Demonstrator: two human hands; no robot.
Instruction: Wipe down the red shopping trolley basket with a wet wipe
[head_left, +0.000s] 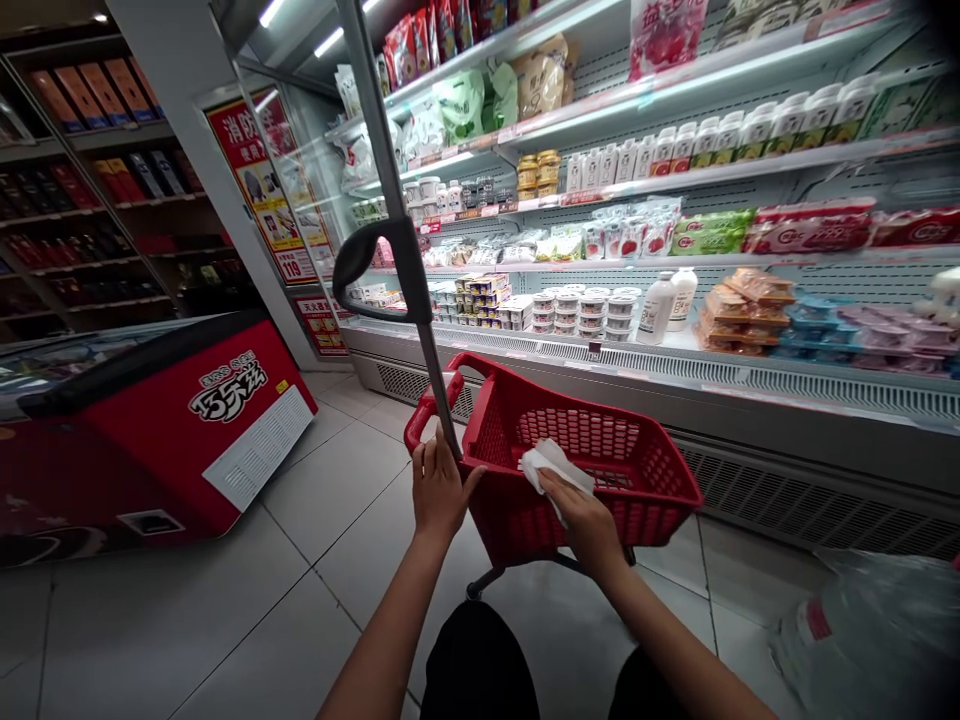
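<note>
A red plastic shopping basket (536, 520) on wheels stands in front of my knees, with a long grey pull handle (411, 265) rising from its left end. My left hand (441, 490) grips the basket's near left corner, beside the foot of the pull handle, its thumb lying along the rim. In my right hand (585, 515) is a folded white cloth (551, 463), held against the near long rim and partly over the inside. The fingertips under the cloth are hidden. Through the slotted walls, no goods show inside the basket.
Behind the basket runs an open refrigerated shelf (750, 375) stocked with tubs, bottles and packs. A red chest freezer (247, 440) stands at left on the tiled floor (300, 590). A clear plastic bag (870, 640) lies at lower right. Shelves of boxes (97, 95) fill the far left.
</note>
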